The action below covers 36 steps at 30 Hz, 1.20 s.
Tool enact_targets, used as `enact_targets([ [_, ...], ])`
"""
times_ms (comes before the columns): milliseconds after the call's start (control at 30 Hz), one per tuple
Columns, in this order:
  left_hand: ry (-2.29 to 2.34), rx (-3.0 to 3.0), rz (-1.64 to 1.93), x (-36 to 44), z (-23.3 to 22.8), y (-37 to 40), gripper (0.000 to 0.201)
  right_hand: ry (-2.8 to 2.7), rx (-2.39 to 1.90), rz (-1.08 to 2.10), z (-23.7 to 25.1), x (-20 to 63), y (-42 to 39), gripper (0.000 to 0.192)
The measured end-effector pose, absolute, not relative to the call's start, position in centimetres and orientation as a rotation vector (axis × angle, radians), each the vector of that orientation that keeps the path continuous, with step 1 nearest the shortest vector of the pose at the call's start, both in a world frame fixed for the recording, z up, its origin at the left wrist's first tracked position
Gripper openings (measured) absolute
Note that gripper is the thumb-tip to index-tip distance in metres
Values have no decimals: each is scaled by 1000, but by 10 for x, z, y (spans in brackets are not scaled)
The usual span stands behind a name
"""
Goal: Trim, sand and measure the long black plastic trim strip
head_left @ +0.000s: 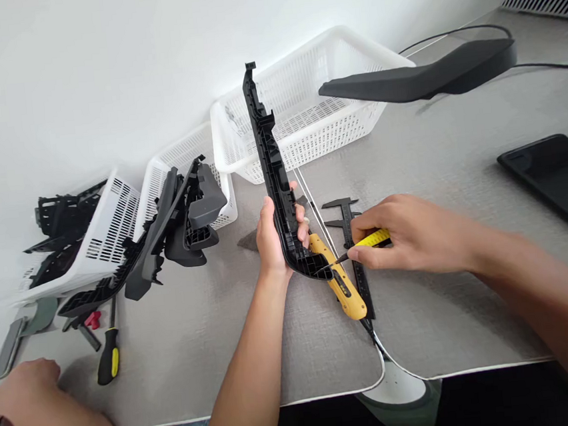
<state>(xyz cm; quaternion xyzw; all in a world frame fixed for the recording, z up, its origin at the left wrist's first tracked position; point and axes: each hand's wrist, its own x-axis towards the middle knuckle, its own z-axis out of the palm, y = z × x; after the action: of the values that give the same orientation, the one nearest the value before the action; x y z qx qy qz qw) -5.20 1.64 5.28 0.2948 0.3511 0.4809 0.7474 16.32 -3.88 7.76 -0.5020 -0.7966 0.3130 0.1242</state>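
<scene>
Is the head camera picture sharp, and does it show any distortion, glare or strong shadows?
Head view: sharp at the centre, where the left hand holds the black plastic part and the right hand a yellow-handled tool; wide-angle bending curves the table edge and stretches the white baskets; light is soft and even, shadows faint, the wall washed out.

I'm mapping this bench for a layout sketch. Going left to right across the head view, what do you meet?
Another person's hand → yellow-and-black screwdriver → tilted white basket of black parts → left hand gripping the long black trim piece → right hand holding a yellow-handled tool → black tablet.
</scene>
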Motion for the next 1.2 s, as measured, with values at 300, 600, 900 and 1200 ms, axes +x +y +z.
enact_targets([
  [300, 771, 647, 1066, -53, 52, 17, 46, -2390, -1480, 891, 78, 162, -41, 39],
  [600, 822, 673, 1057, -52, 53, 17, 47, -2307, -1458, 882, 77, 166, -40, 40],
  [900, 810, 678, 1051, -53, 52, 17, 48, -2292, -1468, 911, 76, 164, -39, 42],
  [1200, 807, 652, 1059, -52, 54, 17, 46, -2214, -1496, 820, 72, 159, -40, 45],
])
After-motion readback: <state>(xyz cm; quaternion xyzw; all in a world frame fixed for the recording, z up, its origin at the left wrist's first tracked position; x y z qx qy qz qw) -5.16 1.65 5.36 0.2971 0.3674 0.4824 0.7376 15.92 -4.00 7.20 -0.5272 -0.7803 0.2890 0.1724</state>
